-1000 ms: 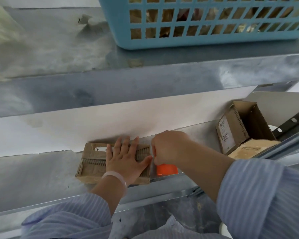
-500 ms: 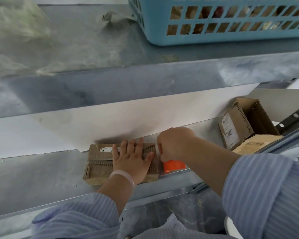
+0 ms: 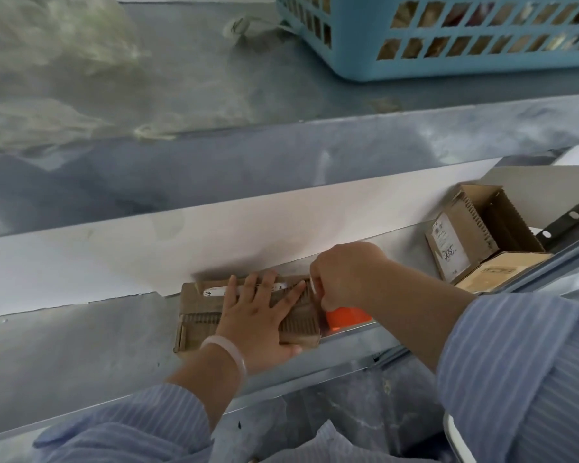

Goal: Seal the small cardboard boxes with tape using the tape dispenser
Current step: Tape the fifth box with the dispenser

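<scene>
A small flat cardboard box [image 3: 201,315] lies on the metal shelf [image 3: 81,345] near its front edge. My left hand [image 3: 258,322] presses flat on the box top, fingers straight and spread, thumb at the front right corner. My right hand [image 3: 341,275] grips the orange tape dispenser [image 3: 346,317] at the box's right end; most of the dispenser is hidden under the hand.
Two more small cardboard boxes stand at the right: an open one [image 3: 475,238] with a white label and a closed one [image 3: 502,272] in front. A blue plastic basket [image 3: 448,65] sits on the upper ledge. A white panel [image 3: 147,248] runs behind the shelf.
The view has shifted, so everything sits further right in frame. My right hand and the dispenser stay at the box's right end, and my left hand keeps pressing the box top.
</scene>
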Demonstrator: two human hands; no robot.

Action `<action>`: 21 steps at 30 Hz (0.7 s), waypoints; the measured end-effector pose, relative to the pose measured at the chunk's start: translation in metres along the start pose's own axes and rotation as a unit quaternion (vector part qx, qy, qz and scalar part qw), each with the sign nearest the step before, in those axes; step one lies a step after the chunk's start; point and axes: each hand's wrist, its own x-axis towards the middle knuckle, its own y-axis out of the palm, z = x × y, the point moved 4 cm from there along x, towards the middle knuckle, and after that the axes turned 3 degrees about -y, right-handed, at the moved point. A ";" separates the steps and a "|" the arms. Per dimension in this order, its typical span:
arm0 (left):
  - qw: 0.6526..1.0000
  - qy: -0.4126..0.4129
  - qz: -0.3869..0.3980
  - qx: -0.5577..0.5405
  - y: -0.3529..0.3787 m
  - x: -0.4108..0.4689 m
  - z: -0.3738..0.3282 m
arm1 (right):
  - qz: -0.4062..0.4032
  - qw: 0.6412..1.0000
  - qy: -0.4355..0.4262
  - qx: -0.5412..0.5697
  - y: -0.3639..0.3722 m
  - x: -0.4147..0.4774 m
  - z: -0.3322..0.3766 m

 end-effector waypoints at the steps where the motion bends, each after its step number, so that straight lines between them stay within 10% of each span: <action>1: 1.000 0.002 -0.004 0.002 0.000 0.000 0.000 | -0.003 1.000 0.007 0.005 0.001 -0.002 -0.002; 21: 0.975 0.207 -0.074 0.027 0.003 0.004 -0.023 | -0.012 0.940 0.151 0.307 0.086 -0.102 -0.052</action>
